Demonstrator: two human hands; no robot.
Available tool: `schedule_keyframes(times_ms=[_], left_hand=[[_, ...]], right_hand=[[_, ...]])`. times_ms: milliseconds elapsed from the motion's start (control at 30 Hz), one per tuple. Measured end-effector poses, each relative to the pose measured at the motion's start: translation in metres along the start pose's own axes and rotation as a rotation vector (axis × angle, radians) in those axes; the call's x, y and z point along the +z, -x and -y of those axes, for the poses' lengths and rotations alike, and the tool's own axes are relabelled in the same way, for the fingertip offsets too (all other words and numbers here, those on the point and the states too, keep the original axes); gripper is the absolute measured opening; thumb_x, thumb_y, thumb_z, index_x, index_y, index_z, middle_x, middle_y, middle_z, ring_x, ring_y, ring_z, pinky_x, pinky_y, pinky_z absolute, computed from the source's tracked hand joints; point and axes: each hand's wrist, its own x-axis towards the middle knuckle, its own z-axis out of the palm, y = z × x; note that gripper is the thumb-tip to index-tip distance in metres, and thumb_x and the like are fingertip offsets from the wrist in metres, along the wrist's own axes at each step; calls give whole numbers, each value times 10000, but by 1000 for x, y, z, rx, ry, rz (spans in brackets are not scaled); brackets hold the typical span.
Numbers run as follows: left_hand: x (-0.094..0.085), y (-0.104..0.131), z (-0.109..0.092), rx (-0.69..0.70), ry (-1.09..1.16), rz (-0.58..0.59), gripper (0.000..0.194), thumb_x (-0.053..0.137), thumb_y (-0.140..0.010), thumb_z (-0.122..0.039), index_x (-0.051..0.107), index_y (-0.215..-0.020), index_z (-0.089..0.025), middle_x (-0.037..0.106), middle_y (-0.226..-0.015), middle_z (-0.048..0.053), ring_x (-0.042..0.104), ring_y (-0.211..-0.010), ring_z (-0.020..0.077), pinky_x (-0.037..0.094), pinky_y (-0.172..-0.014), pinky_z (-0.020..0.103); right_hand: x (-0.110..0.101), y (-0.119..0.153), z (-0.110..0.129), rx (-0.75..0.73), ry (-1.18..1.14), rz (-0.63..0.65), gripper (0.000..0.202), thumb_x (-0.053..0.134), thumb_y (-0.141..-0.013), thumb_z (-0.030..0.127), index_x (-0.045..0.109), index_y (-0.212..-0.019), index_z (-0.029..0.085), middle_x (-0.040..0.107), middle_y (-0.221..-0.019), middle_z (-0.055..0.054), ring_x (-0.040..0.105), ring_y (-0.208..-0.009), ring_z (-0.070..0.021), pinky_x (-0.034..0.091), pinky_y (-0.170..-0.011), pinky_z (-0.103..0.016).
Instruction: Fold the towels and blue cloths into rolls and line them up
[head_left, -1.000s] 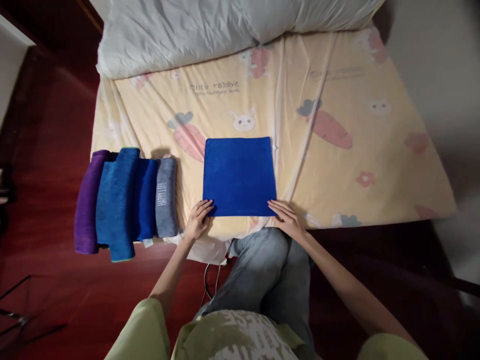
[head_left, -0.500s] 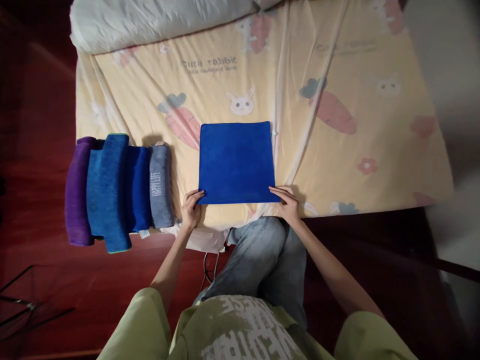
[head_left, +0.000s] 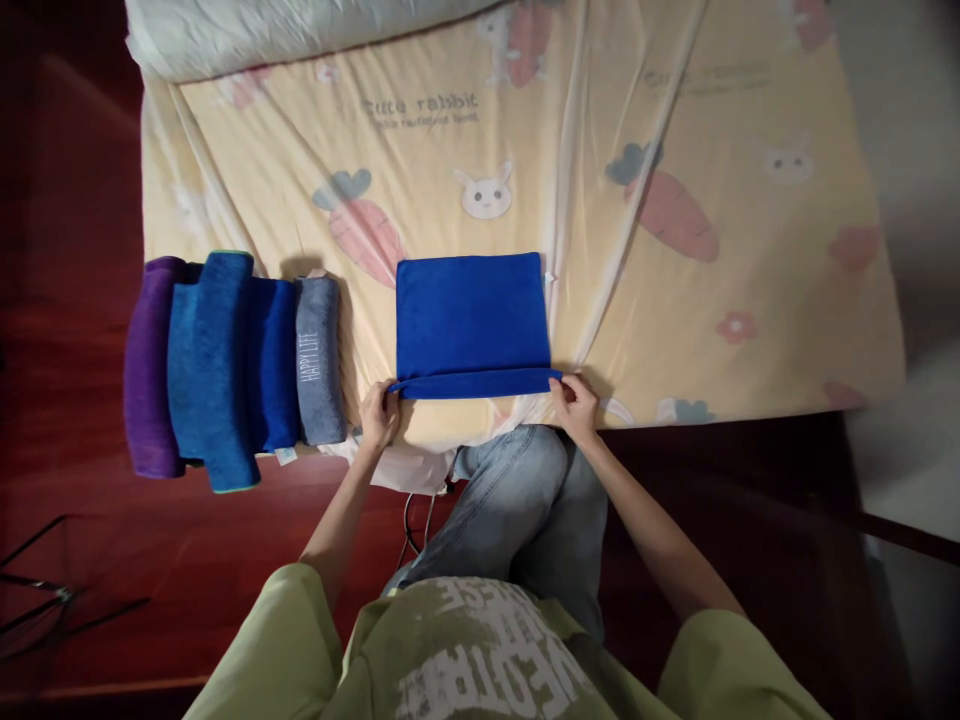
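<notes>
A blue towel (head_left: 471,312) lies flat on the bed, its near edge turned over into a narrow strip. My left hand (head_left: 378,414) pinches the left end of that strip. At the right end, my right hand (head_left: 576,406) grips the other corner between thumb and fingers. To the left of the towel sits a row of rolled towels: a grey one (head_left: 319,360) lettered "HAPPY LIFE", a dark blue one (head_left: 271,362), a teal-blue one (head_left: 225,370) and a purple one (head_left: 153,370).
The bed has a yellow sheet (head_left: 450,220) printed with rabbits and carrots. A pale rolled quilt (head_left: 285,30) lies along its far left edge. A black metal stand (head_left: 60,595) is on the red floor at lower left. My legs in jeans (head_left: 517,490) touch the near edge.
The towel's near edge, flat before, is now folded up and over in a narrow strip. My fingers have closed from lying on the corners to pinching the strip's ends.
</notes>
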Motion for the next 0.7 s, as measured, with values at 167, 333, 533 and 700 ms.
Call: schedule_keyframes(times_ms=[167, 333, 533, 700], left_hand=[[1, -6, -4, -21, -8, -2, 237, 470, -1015, -345, 661, -1046, -208, 696, -905, 52, 678, -841, 182, 510, -780, 287], [2, -8, -6, -19, -21, 30, 234, 459, -1020, -353, 644, -1064, -217, 684, -893, 48, 667, -824, 187, 495, -759, 292], [4, -6, -6, -33, -63, 36, 236, 470, -1018, -370, 638, -1084, -217, 672, -890, 53, 656, -804, 191, 491, -749, 301], [5, -6, -5, -5, -88, 31, 253, 450, -1032, -368, 637, -1106, -215, 670, -918, 67, 658, -832, 197, 498, -769, 312]], right_hand=[[3, 0, 3, 37, 1, -18, 386, 554, -986, 514, 620, -793, 186, 594, -704, -38, 545, -661, -177, 462, -657, -303], [6, 1, -1, 17, 13, -16, 386, 530, -999, 505, 622, -806, 183, 586, -691, -36, 534, -641, -174, 450, -644, -300], [7, -1, 2, -11, 84, -21, 413, 506, -1001, 519, 599, -764, 193, 553, -624, -25, 515, -599, -167, 443, -631, -293], [7, -4, 9, -31, 138, -33, 428, 479, -1006, 519, 585, -745, 198, 569, -625, -40, 525, -592, -167, 451, -640, -291]])
